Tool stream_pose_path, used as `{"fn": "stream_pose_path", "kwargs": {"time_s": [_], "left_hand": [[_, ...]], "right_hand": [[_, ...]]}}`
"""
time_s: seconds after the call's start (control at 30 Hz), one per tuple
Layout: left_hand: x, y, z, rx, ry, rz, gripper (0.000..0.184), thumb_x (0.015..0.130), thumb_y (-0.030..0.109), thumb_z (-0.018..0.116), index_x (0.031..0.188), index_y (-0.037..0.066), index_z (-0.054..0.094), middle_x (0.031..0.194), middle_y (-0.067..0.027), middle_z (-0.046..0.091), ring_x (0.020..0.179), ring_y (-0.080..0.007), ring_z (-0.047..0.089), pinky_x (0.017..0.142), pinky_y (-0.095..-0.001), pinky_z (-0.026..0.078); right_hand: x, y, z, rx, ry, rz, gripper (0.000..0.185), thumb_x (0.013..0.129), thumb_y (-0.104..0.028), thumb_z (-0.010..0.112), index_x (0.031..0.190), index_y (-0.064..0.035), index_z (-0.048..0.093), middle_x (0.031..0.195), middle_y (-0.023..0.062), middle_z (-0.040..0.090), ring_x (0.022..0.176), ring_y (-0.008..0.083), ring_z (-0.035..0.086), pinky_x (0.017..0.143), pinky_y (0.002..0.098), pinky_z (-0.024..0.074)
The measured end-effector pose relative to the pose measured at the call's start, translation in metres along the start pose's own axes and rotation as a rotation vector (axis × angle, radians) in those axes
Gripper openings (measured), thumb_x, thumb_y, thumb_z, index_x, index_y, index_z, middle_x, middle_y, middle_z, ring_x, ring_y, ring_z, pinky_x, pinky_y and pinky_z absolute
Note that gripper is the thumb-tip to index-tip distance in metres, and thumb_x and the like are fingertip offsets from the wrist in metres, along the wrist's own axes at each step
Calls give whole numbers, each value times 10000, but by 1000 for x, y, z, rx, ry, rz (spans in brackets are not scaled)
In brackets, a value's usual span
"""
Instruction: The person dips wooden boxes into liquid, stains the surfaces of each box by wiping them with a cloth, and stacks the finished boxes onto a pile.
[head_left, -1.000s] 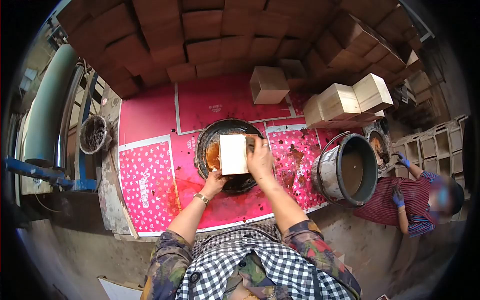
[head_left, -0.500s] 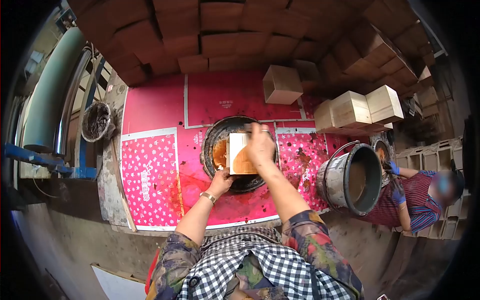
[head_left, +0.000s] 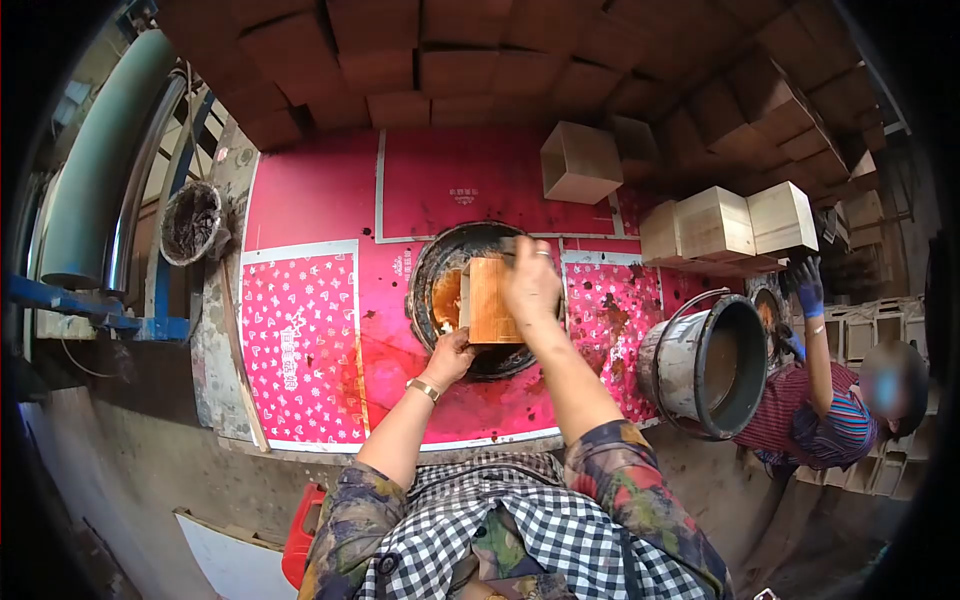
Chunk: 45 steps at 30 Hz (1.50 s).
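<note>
A wooden box [head_left: 494,305] is held over a round black basin [head_left: 430,262] with brown-orange liquid in it. The box's upper face is now orange-brown and looks wet. My left hand [head_left: 452,357] grips the box's lower left corner. My right hand [head_left: 534,284] is closed at the box's right side, on a dark tool that looks like a brush, mostly hidden by the fingers. The basin stands on a pink sheet [head_left: 480,215] with red-brown stains.
A tilted bucket [head_left: 683,370] of murky liquid stands right. Pale wooden boxes [head_left: 715,225] sit behind it, another box [head_left: 580,163] at the back. Stacked brown boxes [head_left: 460,75] line the rear. A gloved co-worker [head_left: 835,400] is at right, rollers [head_left: 110,150] at left.
The box's upper face has turned from pale to orange-brown. My right hand has moved across its right side. The co-worker's one arm has risen toward the pale boxes.
</note>
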<state>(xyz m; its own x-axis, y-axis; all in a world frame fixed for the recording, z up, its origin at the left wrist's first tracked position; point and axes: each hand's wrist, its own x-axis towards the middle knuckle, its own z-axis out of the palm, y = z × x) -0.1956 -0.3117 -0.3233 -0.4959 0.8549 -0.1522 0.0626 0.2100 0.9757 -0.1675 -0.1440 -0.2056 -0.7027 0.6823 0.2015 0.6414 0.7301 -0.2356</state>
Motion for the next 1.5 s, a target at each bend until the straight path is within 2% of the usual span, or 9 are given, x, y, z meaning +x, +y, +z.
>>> {"fn": "stream_pose_path", "kwargs": {"time_s": [0.17, 0.2, 0.4, 0.53, 0.8, 1.1, 1.17, 1.3, 1.5], "left_hand": [[-8, 8, 1, -51, 120, 75, 203, 778, -20, 533, 966, -11, 611, 861, -173, 654, 805, -255, 646, 720, -323, 497], [1, -12, 0, 241, 67, 221, 256, 795, -14, 545, 1040, 11, 613, 913, -155, 665, 827, -193, 638, 732, -309, 497], [7, 45, -43, -213, -424, -231, 472, 851, 73, 615, 1295, 9, 471, 1209, -70, 574, 1059, -140, 531, 920, -291, 422], [44, 50, -59, -1006, -319, -355, 558, 875, 211, 643, 1350, 38, 407, 1296, -109, 520, 1168, -216, 507, 996, -361, 399], [48, 120, -28, -511, -45, -256, 242, 888, 92, 599, 1100, -23, 598, 1015, -75, 657, 880, -126, 611, 799, -289, 509], [3, -8, -3, -175, -55, 27, 263, 849, -11, 516, 1087, -2, 626, 998, -37, 656, 891, -108, 583, 783, -263, 477], [2, -17, -3, -23, -24, 40, 241, 830, -7, 539, 1052, 3, 633, 964, -73, 670, 877, -118, 592, 778, -287, 481], [3, -9, -9, 19, -11, 11, 188, 794, 28, 585, 967, 23, 659, 903, -104, 681, 857, -203, 633, 786, -329, 489], [4, 13, -3, 91, 31, 39, 306, 768, -47, 512, 1039, 27, 635, 940, -160, 666, 902, -280, 642, 799, -351, 489]], "right_hand": [[-75, -34, -9, 98, -80, -424, 444, 679, -77, 612, 1117, -89, 538, 896, 133, 564, 712, 315, 612, 570, 403, 520], [-91, -26, -20, 135, -77, -453, 375, 691, -80, 596, 1063, -90, 553, 926, 117, 588, 733, 285, 631, 580, 384, 533], [-147, 64, -57, 230, -17, 24, 422, 689, -24, 613, 1092, -122, 537, 964, 133, 584, 775, 349, 627, 611, 445, 523], [-146, 85, -52, 435, 157, 175, 318, 808, -138, 635, 1101, -80, 526, 963, 162, 577, 821, 380, 608, 659, 449, 499], [-129, 85, -41, 547, 216, 225, 302, 856, -225, 638, 1080, -42, 551, 966, 164, 601, 848, 343, 610, 695, 405, 493], [-42, 27, -22, 167, 52, 179, 276, 791, -106, 578, 1053, -67, 503, 980, 188, 554, 805, 373, 615, 632, 477, 513], [-40, 0, -13, 43, 0, 84, 334, 796, -189, 629, 1083, -81, 495, 929, 196, 551, 790, 382, 611, 600, 481, 507], [-80, -33, -8, 157, 76, -279, 373, 707, -33, 573, 1074, -92, 541, 903, 157, 559, 656, 338, 622, 538, 437, 521], [-55, 41, -27, 96, -11, 85, 377, 790, -105, 576, 1152, -96, 470, 967, 192, 534, 712, 384, 620, 564, 489, 497]]}}
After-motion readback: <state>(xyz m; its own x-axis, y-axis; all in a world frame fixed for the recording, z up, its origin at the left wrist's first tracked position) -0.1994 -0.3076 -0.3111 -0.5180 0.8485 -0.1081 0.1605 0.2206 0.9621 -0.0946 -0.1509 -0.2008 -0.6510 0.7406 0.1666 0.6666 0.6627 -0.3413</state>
